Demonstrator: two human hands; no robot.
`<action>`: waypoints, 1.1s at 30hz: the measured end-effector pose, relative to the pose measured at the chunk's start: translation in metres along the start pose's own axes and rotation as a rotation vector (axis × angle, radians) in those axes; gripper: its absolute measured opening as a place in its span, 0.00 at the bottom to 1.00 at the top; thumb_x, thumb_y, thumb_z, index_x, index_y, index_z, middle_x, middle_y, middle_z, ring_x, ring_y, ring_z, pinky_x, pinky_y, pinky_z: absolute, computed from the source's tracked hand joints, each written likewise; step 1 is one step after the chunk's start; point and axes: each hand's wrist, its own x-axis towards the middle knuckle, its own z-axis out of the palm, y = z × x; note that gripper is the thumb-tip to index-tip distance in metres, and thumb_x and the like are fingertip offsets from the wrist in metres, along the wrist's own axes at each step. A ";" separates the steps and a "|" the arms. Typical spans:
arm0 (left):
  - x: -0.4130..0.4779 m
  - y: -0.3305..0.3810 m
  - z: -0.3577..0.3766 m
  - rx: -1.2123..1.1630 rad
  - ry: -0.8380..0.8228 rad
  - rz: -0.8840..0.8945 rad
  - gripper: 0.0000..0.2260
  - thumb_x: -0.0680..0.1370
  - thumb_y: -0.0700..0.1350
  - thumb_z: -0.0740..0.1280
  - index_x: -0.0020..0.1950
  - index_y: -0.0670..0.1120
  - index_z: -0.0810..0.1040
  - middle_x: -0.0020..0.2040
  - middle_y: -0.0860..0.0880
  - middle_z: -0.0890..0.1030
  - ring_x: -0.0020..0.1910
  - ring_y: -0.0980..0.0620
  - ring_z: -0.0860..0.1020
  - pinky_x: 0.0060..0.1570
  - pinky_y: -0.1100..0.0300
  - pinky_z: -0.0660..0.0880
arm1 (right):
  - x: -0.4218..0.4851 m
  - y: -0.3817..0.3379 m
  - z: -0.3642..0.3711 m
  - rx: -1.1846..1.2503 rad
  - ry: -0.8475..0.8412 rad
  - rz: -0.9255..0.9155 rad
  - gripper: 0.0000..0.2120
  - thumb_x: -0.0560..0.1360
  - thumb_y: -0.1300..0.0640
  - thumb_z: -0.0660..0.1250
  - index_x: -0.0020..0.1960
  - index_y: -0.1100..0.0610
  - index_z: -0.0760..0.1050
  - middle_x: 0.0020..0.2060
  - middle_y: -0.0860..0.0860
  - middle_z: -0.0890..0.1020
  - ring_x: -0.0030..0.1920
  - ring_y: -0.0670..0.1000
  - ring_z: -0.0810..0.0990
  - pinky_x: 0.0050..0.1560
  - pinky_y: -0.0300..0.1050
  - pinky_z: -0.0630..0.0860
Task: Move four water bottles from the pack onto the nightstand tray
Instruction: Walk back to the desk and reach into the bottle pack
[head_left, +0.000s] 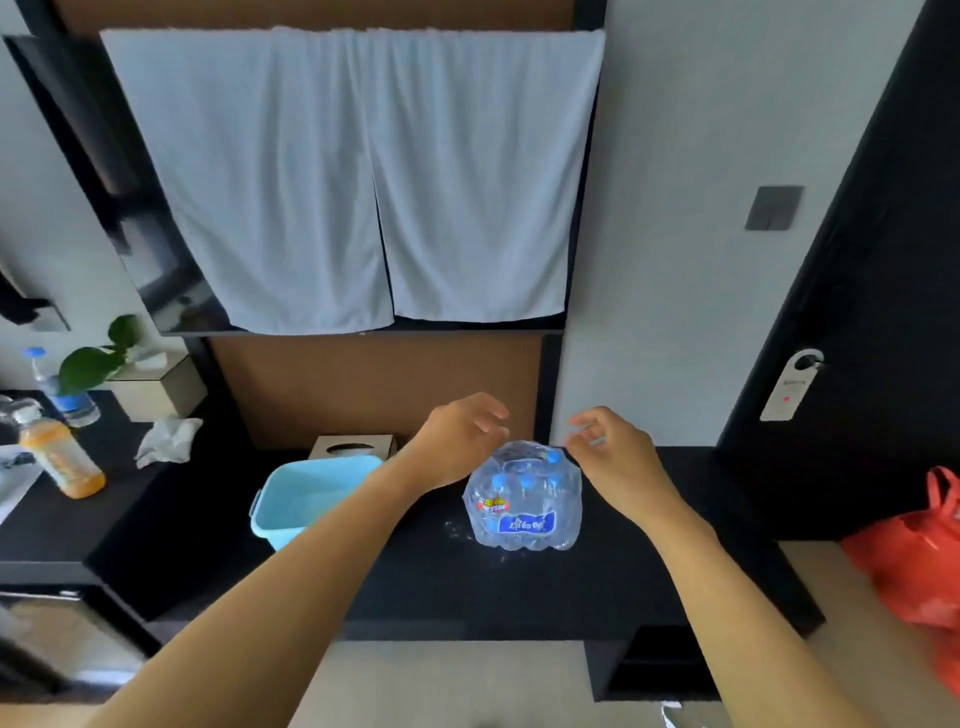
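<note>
Above the pack, both hands are held with fingers loosely curled and nothing gripped: the left hand at its upper left, the right hand at its upper right. Clear, crinkled shrink-wrap is seen stretched over upright bottles, long axes vertical, round blue caps pointing up. The pack is stood on a smooth black counter, with a light blue plastic tub just beside it at left. White towels are hung behind.
</note>
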 end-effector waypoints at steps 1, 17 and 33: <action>0.028 -0.021 0.009 -0.018 -0.039 -0.013 0.08 0.80 0.47 0.68 0.59 0.54 0.79 0.47 0.60 0.81 0.45 0.64 0.78 0.41 0.74 0.69 | 0.026 0.013 0.014 0.017 -0.002 0.040 0.13 0.81 0.52 0.65 0.64 0.52 0.76 0.51 0.45 0.80 0.44 0.38 0.77 0.38 0.29 0.67; 0.309 -0.247 0.208 0.033 -0.637 -0.304 0.15 0.81 0.46 0.60 0.64 0.60 0.79 0.63 0.48 0.79 0.59 0.48 0.78 0.51 0.63 0.73 | 0.286 0.226 0.195 -0.090 -0.170 0.378 0.17 0.80 0.58 0.64 0.68 0.57 0.74 0.56 0.55 0.79 0.54 0.53 0.79 0.49 0.42 0.75; 0.363 -0.301 0.248 -0.074 -1.144 -0.210 0.17 0.80 0.35 0.66 0.62 0.52 0.84 0.56 0.57 0.84 0.41 0.63 0.83 0.41 0.68 0.78 | 0.316 0.302 0.243 -0.361 -0.366 0.411 0.22 0.74 0.55 0.75 0.65 0.58 0.74 0.58 0.57 0.76 0.53 0.60 0.82 0.52 0.52 0.77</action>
